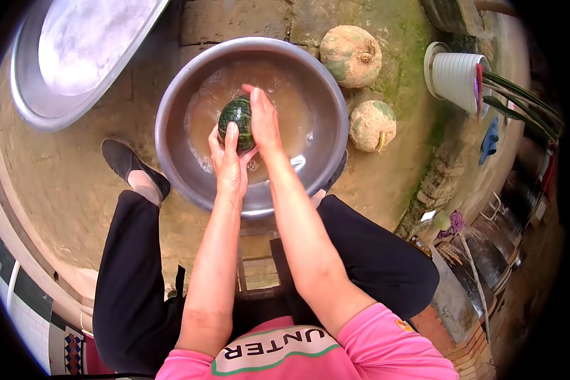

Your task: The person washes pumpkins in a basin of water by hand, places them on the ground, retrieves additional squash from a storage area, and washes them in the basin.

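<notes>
A wet, dark green pumpkin (236, 116) is between my two hands, above brownish water in a grey metal basin (171, 172). My left hand (230, 158) grips it from the lower left, thumb lying up across its skin. Along its right side, my right hand (265, 126) is pressed with the fingers curving over the far edge. The pumpkin's underside is hidden, so I cannot tell whether it touches the water.
Two dirt-covered pumpkins, a larger one (351, 57) and a smaller one (372, 126), sit right of the basin. A large metal tub (28, 95) stands at upper left. A white ribbed pot (453, 81) with long leaves is at right. My feet flank the basin.
</notes>
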Tool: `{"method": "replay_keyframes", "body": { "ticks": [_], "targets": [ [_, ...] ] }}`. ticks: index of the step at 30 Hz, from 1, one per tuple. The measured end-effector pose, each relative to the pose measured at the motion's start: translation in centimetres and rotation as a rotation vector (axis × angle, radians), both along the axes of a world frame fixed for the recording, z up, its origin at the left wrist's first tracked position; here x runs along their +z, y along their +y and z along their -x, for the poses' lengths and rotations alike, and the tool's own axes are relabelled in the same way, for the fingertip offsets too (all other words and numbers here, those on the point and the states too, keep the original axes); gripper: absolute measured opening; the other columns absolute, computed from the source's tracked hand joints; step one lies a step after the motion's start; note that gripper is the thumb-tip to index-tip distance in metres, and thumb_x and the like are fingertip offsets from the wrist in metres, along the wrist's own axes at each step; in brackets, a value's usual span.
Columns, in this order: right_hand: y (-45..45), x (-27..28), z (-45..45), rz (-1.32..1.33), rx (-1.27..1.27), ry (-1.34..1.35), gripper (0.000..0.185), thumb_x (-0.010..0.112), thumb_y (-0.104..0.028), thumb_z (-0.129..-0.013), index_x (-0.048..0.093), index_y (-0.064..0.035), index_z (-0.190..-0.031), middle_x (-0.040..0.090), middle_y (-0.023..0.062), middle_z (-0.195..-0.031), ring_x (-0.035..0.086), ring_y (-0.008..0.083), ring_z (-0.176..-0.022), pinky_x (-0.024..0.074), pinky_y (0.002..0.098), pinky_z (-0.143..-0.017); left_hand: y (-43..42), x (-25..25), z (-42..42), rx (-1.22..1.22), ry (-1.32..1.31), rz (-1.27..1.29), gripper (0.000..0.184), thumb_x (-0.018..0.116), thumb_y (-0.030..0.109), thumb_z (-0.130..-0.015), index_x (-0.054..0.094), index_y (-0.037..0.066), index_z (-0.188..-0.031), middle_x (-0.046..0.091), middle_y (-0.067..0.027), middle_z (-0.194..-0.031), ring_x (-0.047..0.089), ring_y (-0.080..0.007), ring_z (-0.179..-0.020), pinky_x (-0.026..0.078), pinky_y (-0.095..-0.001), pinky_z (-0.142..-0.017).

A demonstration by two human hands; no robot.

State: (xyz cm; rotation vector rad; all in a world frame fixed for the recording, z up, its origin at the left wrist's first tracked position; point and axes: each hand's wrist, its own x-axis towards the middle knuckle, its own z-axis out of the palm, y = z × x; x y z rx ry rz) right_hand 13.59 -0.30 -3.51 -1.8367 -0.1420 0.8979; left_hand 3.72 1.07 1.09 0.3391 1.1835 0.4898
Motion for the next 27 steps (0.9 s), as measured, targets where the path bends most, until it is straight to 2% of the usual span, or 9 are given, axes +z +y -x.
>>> {"method": "replay_keyframes", "body": {
  "ticks": [3,6,11,14,18,23,25,26,27],
  "targets": [
    [-0.6,-2.4,-2.0,0.022,0.101,0.148,0.051,0.046,-0.043,-0.108,0.071,0.0004,-0.121,0.073,0.0111,-0.113,0.066,0.022,-0.106,0.0495,0.0346,-0.096,0.3,-0.4,0.6,-0.045,-0.048,0.027,0.057,0.069,0.041,-0.098,0.047,0.008,-0.139,0.057,-0.0106,-0.133,0.06,-0.0262,-0.121,0.059,-0.0476,-0.097],
    [-0.6,-0.4,-2.5,-0.192,-0.1,0.491,0.049,0.048,-0.041,-0.108,0.071,0.0008,-0.118,0.072,0.0097,-0.112,0.066,0.0187,-0.103,0.0503,0.0338,-0.095,2.0,-0.8,2.6,-0.181,-0.19,0.161,0.063,0.07,0.039,-0.097,0.048,0.007,-0.146,0.059,-0.0117,-0.136,0.064,-0.0268,-0.118,0.06,-0.0468,-0.095],
    [-1.4,1.7,-2.3,-0.302,-0.29,0.385,0.048,0.05,-0.04,-0.107,0.073,0.0023,-0.106,0.073,0.0131,-0.106,0.066,0.0189,-0.1,0.0495,0.0343,-0.096,3.7,-0.1,2.8,-0.321,-0.175,0.072,0.069,0.07,0.025,-0.098,0.036,0.008,-0.156,0.057,-0.0137,-0.14,0.062,-0.0285,-0.123,0.061,-0.0486,-0.094],
    [-1.8,2.1,-2.1,-0.418,-0.419,0.364,0.047,0.052,-0.037,-0.107,0.074,0.0013,-0.093,0.074,0.0139,-0.097,0.067,0.021,-0.097,0.0492,0.0361,-0.096,5.4,1.3,2.1,-0.361,-0.129,0.072,0.079,0.075,0.027,-0.094,0.033,0.004,-0.157,0.051,-0.0174,-0.147,0.06,-0.031,-0.126,0.058,-0.0496,-0.096],
    [-2.9,1.7,-2.0,-0.486,-0.299,0.381,0.043,0.053,-0.034,-0.106,0.073,0.0032,-0.098,0.074,0.0158,-0.101,0.068,0.023,-0.102,0.0498,0.0392,-0.099,4.9,1.5,0.8,-0.477,0.135,-0.067,0.095,0.083,0.037,-0.086,0.03,0.002,-0.157,0.046,-0.022,-0.148,0.056,-0.031,-0.129,0.057,-0.0463,-0.095],
    [-3.3,0.4,-4.2,0.023,-0.328,-0.228,0.026,0.055,-0.02,-0.105,0.074,-0.0021,-0.106,0.075,0.0084,-0.102,0.07,0.0166,-0.097,0.054,0.0319,-0.088,3.3,0.8,1.4,-0.446,0.157,-0.148,0.096,0.083,0.036,-0.085,0.03,0.001,-0.157,0.048,-0.0204,-0.145,0.056,-0.0286,-0.128,0.054,-0.0444,-0.101],
    [-3.8,-1.9,-5.0,0.039,-0.466,-0.071,0.029,0.055,-0.022,-0.105,0.074,-0.0002,-0.105,0.075,0.0097,-0.104,0.069,0.0177,-0.097,0.0544,0.0332,-0.089,2.7,0.2,1.5,-0.459,0.181,-0.178,0.102,0.086,0.04,-0.082,0.03,-0.002,-0.156,0.052,-0.0211,-0.143,0.055,-0.0268,-0.129,0.047,-0.0393,-0.107],
    [-3.9,-2.7,-4.7,-0.159,-0.644,0.261,0.039,0.052,-0.029,-0.107,0.075,0.0019,-0.099,0.076,0.0138,-0.1,0.071,0.0218,-0.094,0.0547,0.036,-0.09,2.5,0.0,1.6,-0.463,0.201,-0.22,0.105,0.088,0.042,-0.078,0.033,-0.004,-0.155,0.054,-0.0218,-0.142,0.055,-0.0267,-0.13,0.042,-0.0367,-0.111],
    [-3.9,-2.0,-4.8,-0.302,-0.567,0.379,0.042,0.051,-0.032,-0.107,0.075,0.0022,-0.097,0.076,0.015,-0.098,0.072,0.0231,-0.094,0.0548,0.0368,-0.09,2.2,0.0,1.5,-0.489,0.232,-0.267,0.106,0.088,0.043,-0.076,0.034,-0.004,-0.154,0.055,-0.0222,-0.141,0.055,-0.027,-0.13,0.043,-0.0371,-0.11]
  ]
}}
